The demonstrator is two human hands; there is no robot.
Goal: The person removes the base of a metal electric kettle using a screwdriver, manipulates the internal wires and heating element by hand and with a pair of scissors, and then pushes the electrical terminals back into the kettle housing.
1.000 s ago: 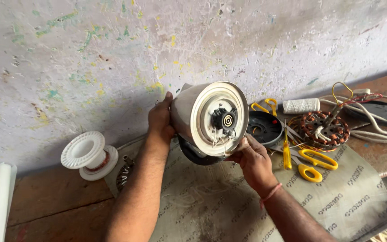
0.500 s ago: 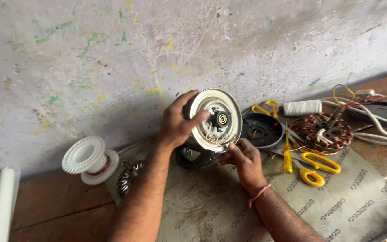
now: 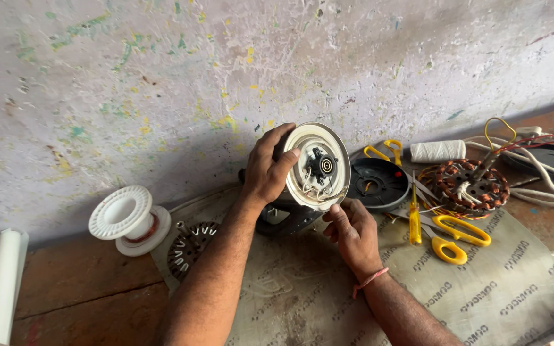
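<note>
— Left hand (image 3: 265,172)?
— Wrapped tight round the rim of the white round motor part (image 3: 315,166), tipped up on its edge above the mat (image 3: 482,295).
— Right hand (image 3: 349,225)?
— Just below it, fingers curled, pinching at its bottom edge.
— Nearby?
— 1 white spool (image 3: 126,221) left; yellow scissors (image 3: 456,234), copper coil (image 3: 472,186) right.

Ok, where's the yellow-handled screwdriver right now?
In the head view, the yellow-handled screwdriver lies right of centre on the mat, between the black round cover and the yellow scissors.
</note>
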